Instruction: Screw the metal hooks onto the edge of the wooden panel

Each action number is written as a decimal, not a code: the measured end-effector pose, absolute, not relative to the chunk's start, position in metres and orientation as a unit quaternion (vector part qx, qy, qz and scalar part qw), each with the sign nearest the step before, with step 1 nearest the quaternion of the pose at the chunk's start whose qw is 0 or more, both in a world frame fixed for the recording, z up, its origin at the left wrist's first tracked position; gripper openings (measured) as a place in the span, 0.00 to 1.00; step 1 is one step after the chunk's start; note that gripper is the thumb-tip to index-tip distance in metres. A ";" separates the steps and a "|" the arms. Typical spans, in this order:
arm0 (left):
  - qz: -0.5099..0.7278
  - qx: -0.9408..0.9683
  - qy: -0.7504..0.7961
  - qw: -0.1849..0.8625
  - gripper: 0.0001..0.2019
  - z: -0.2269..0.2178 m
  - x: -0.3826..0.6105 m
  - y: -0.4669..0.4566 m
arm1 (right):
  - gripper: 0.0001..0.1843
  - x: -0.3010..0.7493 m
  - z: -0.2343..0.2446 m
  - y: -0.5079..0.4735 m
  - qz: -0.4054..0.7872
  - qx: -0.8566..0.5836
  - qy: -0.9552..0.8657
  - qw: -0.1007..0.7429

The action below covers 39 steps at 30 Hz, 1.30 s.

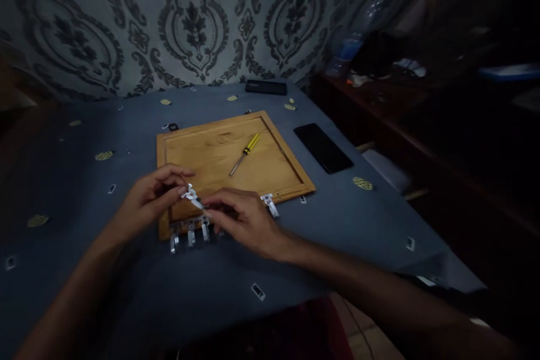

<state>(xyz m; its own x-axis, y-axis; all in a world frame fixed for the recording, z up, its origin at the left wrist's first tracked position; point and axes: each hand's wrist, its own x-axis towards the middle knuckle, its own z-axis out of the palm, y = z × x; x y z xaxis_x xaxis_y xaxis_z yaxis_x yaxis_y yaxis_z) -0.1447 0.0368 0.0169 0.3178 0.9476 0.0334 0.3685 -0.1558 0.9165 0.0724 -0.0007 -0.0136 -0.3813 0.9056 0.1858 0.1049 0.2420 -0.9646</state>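
Observation:
A small shiny metal hook (192, 195) is held between my two hands, above the near left part of a framed wooden board (202, 160). My left hand (154, 197) pinches its upper left end with thumb and finger. Its lower right end is in the fingertips of my right hand (242, 216), where a small dark part shows. Several similar metal hooks (191, 233) line the board's near edge, partly behind my right hand. Another hook (270, 205) sits to the right of that hand. A yellow and black screwdriver (245, 153) lies on the board.
The board lies on a blue patterned tablecloth (105, 281). A black phone (324, 148) rests to its right, and a dark phone-like object (265, 88) lies behind it. A patterned curtain (194, 17) hangs at the back. A plastic bottle (350, 50) stands on the dark furniture at right.

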 end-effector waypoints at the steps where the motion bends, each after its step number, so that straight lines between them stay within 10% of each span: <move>1: 0.331 0.683 0.485 0.434 0.12 0.018 -0.144 0.036 | 0.07 0.073 -0.012 -0.002 0.497 -0.373 -0.669 0.408; 18: 0.297 0.733 0.499 0.354 0.12 0.025 -0.111 0.014 | 0.09 0.145 -0.007 -0.039 0.482 -0.446 -0.562 0.503; 39: 0.142 0.881 0.395 0.217 0.13 0.010 -0.028 0.017 | 0.20 0.187 -0.040 -0.035 0.501 -0.551 -0.518 0.422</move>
